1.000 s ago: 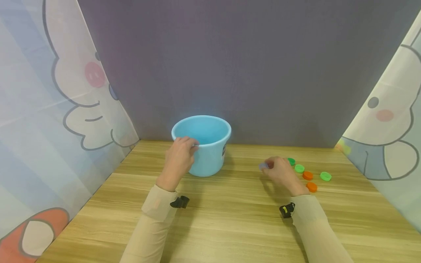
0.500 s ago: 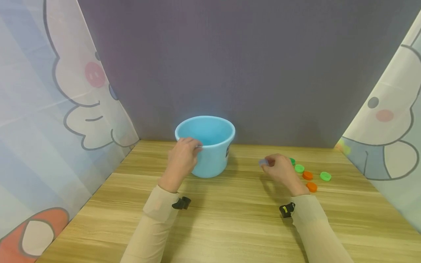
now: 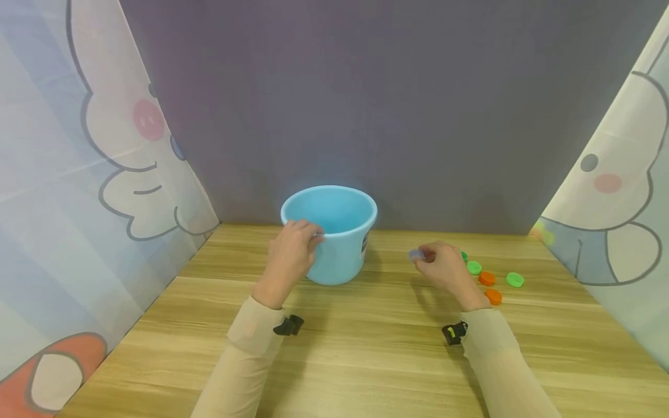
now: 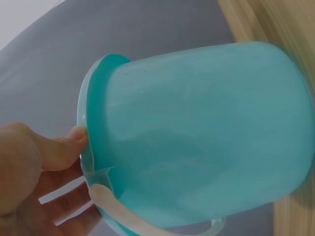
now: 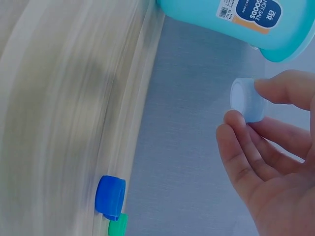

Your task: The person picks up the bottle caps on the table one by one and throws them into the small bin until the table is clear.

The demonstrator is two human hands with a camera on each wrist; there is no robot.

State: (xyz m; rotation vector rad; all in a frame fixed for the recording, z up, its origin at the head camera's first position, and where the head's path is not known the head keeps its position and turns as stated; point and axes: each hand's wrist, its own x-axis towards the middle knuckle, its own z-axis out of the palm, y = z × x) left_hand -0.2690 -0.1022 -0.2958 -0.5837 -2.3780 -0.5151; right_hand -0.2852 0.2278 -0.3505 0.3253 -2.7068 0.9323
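Observation:
My left hand (image 3: pixel 290 255) grips the near-left rim of a light blue plastic bucket (image 3: pixel 340 258). The left wrist view shows the thumb on the outside of the bucket's rim (image 4: pixel 84 110), and a white handle (image 4: pixel 123 211) hanging by the fingers. Over the table, to the right of the bucket, my right hand (image 3: pixel 444 267) pinches a pale, whitish bottle cap (image 5: pixel 248 100) between thumb and fingertips. In the head view this cap (image 3: pixel 416 255) looks faintly lavender. A printed label (image 5: pixel 258 12) shows on the bucket's side.
Beside my right hand lie bottle caps: light green ones (image 3: pixel 474 267) (image 3: pixel 514 280), orange ones (image 3: pixel 486 278) (image 3: pixel 493 297) and a darker green one (image 3: pixel 464 255) partly hidden. The right wrist view shows a blue cap (image 5: pixel 110 197). Behind the wooden table (image 3: pixel 360 360) stands a dark grey panel (image 3: pixel 366 116).
The bucket has shifted slightly to the right together with my left hand on its rim. My right hand has risen a little with the pale cap. The other caps lie as before.

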